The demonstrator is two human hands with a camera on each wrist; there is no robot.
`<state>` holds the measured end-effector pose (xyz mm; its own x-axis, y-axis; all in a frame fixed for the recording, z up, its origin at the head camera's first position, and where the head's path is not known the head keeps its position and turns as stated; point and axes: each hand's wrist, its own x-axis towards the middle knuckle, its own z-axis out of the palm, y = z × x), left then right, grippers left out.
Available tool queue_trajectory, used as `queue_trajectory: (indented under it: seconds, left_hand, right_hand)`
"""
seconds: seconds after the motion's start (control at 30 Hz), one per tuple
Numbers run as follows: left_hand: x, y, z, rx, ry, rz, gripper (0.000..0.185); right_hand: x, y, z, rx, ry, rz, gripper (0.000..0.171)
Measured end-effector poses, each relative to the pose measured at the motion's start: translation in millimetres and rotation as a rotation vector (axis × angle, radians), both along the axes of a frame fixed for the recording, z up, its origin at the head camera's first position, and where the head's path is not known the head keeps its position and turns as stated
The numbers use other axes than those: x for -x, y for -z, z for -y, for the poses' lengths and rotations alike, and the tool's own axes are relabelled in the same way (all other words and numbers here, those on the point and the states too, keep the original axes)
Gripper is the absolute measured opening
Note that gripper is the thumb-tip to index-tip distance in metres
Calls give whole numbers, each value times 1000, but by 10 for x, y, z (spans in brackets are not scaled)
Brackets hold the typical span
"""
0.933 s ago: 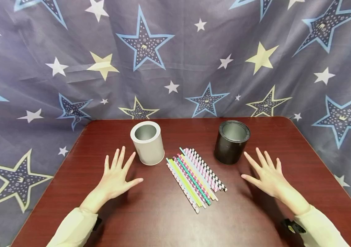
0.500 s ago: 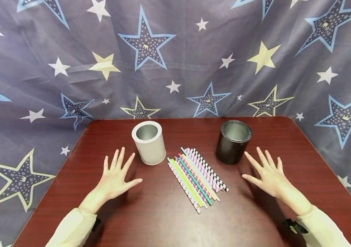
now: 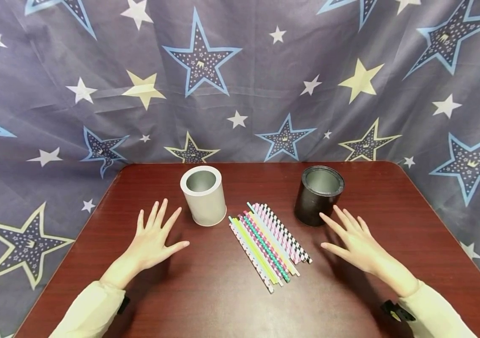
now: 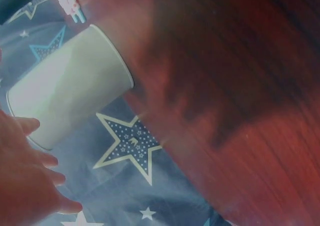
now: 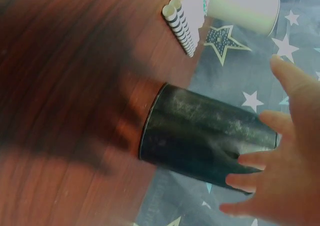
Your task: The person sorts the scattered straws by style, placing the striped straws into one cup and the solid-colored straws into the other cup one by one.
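Observation:
My left hand hovers palm down over the left of the table, fingers spread, holding nothing. Just beyond its fingertips stands a white open-topped can, which also fills the upper left of the left wrist view. On the other side my right hand is spread the same way, its fingertips overlapping the lower edge of a black open-topped can. Between the hands lies a slanted row of paper drinking straws in several patterns: dotted, striped, plain green and yellow. Both cans stand upright with their grey insides showing.
The dark red wooden table has its back edge against a grey star-printed curtain. A black strap with a small device sits at the right wrist.
My right hand has shifted left towards the straws and the front of the black can. The left hand has moved slightly left. Cans and straws stay put.

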<state>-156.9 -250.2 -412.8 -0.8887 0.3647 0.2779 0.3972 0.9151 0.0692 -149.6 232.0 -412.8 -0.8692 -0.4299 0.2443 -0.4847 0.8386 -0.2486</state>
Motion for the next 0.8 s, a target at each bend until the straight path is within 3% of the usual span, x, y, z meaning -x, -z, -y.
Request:
queue_trajectory:
  seconds: [0.27, 0.6, 0.8]
  left_hand:
    - [89, -136, 56, -68, 25, 13, 75]
    - [190, -259, 81, -178, 53, 0, 65]
    - [258, -296, 58, -273, 60, -46, 57]
  right_hand:
    - [89, -22, 147, 132, -95, 109, 57]
    - [265, 19, 324, 179, -189, 186, 54]
    - [404, 71, 424, 215, -232, 232, 51]
